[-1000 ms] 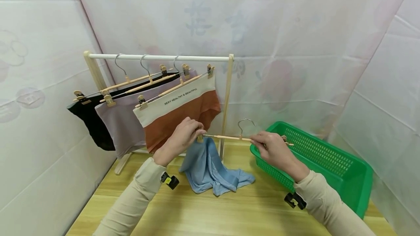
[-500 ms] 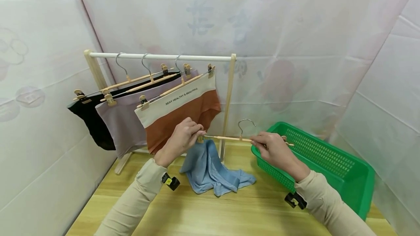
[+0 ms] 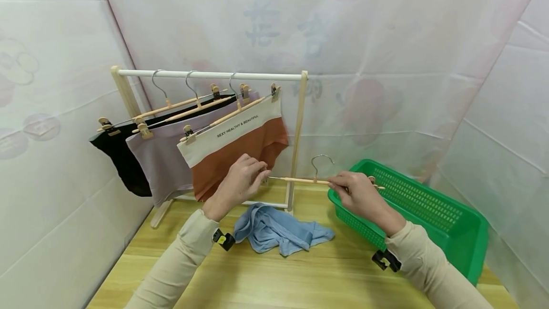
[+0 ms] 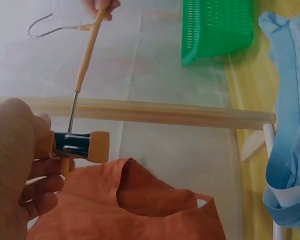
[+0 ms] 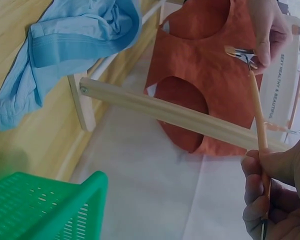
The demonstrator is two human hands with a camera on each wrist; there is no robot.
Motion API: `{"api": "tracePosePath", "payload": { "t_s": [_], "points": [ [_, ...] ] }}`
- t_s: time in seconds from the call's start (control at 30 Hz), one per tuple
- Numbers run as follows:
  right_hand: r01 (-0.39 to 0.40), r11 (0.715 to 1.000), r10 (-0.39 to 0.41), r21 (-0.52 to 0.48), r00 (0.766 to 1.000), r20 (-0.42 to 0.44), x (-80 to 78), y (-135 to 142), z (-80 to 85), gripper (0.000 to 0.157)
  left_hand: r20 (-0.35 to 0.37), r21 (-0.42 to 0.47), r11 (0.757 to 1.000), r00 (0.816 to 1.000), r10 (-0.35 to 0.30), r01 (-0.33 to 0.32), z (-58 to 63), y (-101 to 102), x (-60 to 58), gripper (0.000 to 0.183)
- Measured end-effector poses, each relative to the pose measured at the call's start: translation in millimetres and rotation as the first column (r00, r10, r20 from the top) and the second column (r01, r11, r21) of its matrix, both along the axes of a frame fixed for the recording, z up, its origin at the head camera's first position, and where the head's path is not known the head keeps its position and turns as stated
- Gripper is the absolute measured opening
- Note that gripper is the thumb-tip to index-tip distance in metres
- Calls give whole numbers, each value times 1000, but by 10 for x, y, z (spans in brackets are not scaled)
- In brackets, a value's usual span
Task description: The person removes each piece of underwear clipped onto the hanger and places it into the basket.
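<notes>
My left hand [image 3: 238, 182] pinches the clip [image 4: 98, 146] at one end of a clip hanger [image 3: 302, 180]. My right hand [image 3: 361, 197] grips the hanger's bar near the other end, and its metal hook points up. In the left wrist view the clip has no cloth in it. A pair of light blue underpants [image 3: 279, 232] lies crumpled on the table below the hanger, apart from both hands. Behind my left hand hang orange-brown underpants [image 3: 240, 156] with a white printed waistband.
A wooden rack [image 3: 210, 75] also carries lilac underpants [image 3: 160, 166] and black underpants [image 3: 122, 168] on clip hangers. To the right a green basket [image 3: 480, 242] stands on the wooden table [image 3: 309, 280]. Pale cloth walls [image 3: 386, 37] close off the back and sides.
The blue underpants hung from the clip at my left hand before; now they have dropped loose onto the table. Both hands and the hanger have stayed nearly in place.
</notes>
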State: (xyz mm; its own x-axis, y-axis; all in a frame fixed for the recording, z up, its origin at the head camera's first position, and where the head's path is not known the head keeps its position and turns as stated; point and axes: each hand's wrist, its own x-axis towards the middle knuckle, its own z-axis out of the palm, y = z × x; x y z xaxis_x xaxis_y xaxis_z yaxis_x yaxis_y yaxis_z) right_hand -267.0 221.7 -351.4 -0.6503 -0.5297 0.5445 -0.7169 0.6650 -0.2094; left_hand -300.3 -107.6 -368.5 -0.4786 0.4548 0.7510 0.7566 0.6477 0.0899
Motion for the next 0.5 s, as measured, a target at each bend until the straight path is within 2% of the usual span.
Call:
{"api": "tracePosePath", "payload": {
  "t_s": [0.1, 0.2, 0.33, 0.4, 0.5],
  "points": [
    [-1, 1000, 1, 5, 1000, 4, 0, -5, 1, 17, -22, -14, 999, 999, 40, -40, 11, 35, 34, 14],
    [1, 1000, -1, 11, 1000, 15, 2, -19, 6, 17, -109, -48, 997, 992, 63, -68, 50, 98, 60, 10],
    [8, 1000, -8, 18, 1000, 20, -7, -50, 0, 17, -207, -105, 992, 977, 51, -74, 115, 225, 132, 5],
    [6, 1000, -6, 16, 1000, 24, -8, -72, 1, 16, -214, -133, 988, 976, 44, -73, 142, 300, 198, 5],
    [-2, 1000, 2, 17, 1000, 31, -13, -113, 1, 15, -182, -165, 983, 982, 52, -83, 163, 412, 293, 8]
  ]
}}
